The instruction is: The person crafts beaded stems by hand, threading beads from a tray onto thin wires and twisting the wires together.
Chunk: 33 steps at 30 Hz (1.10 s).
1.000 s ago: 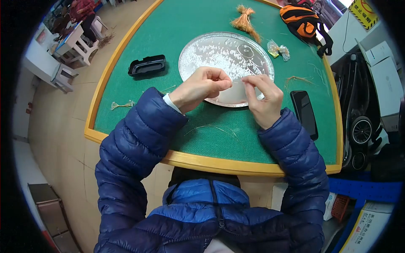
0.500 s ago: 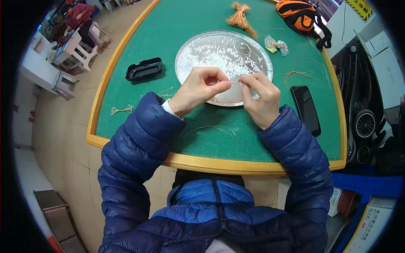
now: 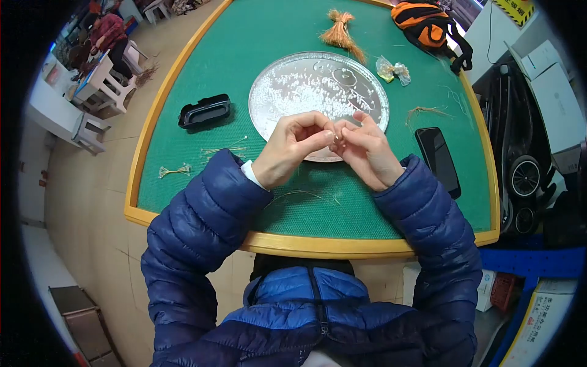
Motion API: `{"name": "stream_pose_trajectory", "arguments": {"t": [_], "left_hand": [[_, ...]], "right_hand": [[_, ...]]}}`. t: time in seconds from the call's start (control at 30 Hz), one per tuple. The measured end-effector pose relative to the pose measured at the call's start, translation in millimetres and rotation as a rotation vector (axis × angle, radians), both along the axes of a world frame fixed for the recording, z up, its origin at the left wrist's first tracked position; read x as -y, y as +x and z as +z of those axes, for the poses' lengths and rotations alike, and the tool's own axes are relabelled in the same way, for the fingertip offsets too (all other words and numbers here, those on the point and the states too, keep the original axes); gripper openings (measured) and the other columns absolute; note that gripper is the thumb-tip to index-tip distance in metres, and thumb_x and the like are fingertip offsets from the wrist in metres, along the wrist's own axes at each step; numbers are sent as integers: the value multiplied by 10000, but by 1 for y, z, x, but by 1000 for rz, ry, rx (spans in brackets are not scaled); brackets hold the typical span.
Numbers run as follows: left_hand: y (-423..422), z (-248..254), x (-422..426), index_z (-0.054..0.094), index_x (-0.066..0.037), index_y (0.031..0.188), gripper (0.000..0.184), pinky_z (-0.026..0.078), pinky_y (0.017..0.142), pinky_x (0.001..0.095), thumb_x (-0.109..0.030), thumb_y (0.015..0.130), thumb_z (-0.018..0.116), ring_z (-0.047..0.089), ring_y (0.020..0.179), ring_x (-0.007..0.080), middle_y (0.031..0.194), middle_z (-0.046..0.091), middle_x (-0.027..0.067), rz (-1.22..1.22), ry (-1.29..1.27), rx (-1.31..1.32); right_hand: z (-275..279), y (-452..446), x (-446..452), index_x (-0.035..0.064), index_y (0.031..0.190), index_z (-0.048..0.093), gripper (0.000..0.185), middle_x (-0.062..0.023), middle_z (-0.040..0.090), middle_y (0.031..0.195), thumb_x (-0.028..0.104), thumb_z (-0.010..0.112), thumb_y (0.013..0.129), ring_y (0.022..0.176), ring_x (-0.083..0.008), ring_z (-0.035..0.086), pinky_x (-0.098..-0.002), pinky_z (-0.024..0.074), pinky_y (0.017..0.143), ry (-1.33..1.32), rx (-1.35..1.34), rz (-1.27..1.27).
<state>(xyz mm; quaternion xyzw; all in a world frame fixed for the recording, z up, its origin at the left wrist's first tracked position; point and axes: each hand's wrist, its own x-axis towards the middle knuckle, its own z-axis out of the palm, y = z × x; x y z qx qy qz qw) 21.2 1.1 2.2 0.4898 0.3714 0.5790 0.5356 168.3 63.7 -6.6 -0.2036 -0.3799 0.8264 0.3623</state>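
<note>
Over round tray (image 3: 275,128); L hand (image 3: 286,147) + R hand (image 3: 365,150) fingertips together; pinched item unclear.

Beyond both hands (image 3: 323,144), the silvery tray (image 3: 293,79) is speckled white. The desk (image 3: 226,55) beneath them is green, edged yellow-brown. Left of the left hand (image 3: 278,151), the case (image 3: 205,111) is black; right of the right hand (image 3: 369,150), the phone (image 3: 438,160) is black.

It looks like a small workshop: white beads cover a tray (image 3: 361,116) on a wood-edged green table (image 3: 306,223), and a person (image 3: 109,33) sits at another table (image 3: 92,76) beyond its left edge.
</note>
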Motion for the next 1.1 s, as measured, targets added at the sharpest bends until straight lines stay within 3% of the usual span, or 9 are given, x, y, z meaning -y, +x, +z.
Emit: {"name": "stream_pose_trajectory", "arguments": {"t": [0.07,0.4,0.57,0.77,0.9,1.1], "left_hand": [[3,3,1,556,-27,803,46,328,658,178,-49,782,522,411,706,81,782,519,33,-48,12,10],[5,8,6,546,-32,788,41,329,664,187,-55,785,512,411,701,85,757,505,27,-95,-11,-91],[8,7,7,543,-32,794,38,330,660,188,-50,784,511,406,696,82,760,502,26,-82,-74,-8],[-2,-9,0,571,1,817,68,411,650,172,-41,788,525,524,694,94,754,585,55,3,-15,77],[0,-5,1,540,-27,813,46,324,631,178,-42,781,510,394,666,80,759,494,21,31,-45,38],[3,2,5,541,-29,812,45,322,626,176,-41,781,510,394,668,76,758,494,19,-22,-14,36]], "right_hand": [[0,1,-1,16,1183,130,509,-88,483,771,13,476,810,707,-138,451,-242,395,660,-76,-67,83],[14,3,7,0,1179,132,496,-73,436,738,34,465,814,682,-134,448,-235,389,655,-96,170,117],[-5,8,-5,7,1195,141,500,-96,454,789,34,472,821,697,-147,473,-237,411,663,-51,40,295],[2,-2,0,18,1181,168,465,-113,467,823,39,481,839,701,-146,480,-221,422,641,-77,-165,94],[-2,4,0,29,1162,173,457,-119,475,816,16,486,829,689,-144,467,-218,414,636,103,24,63],[-8,5,0,32,1144,174,450,-115,474,804,15,485,820,682,-141,460,-210,407,631,4,-2,78]]}}
